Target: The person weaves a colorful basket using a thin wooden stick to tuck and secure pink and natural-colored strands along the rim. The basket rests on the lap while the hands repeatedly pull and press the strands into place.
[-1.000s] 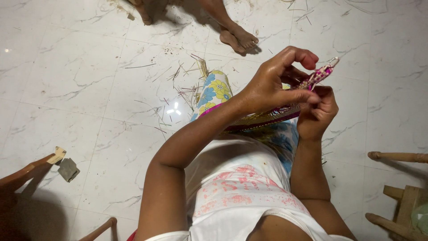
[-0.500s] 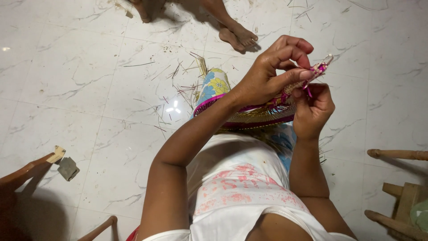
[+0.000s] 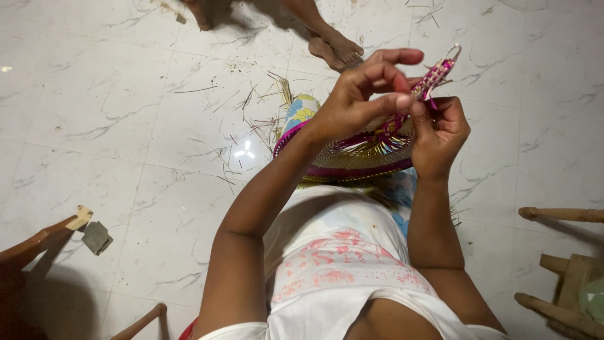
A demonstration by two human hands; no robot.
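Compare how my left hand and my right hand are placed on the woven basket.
The left hand comes in from above, fingers curled, pinching the pink strip. The right hand is lower, beside the woven basket, its thumb pressing the rim. Both meet at the same spot on the rim.

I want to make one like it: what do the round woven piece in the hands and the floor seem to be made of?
Woven piece: probably dried grass or palm strips, some dyed magenta, matte; loose straw lies nearby. Floor: glossy white veined tile, likely marble or a look-alike; it reflects a light.
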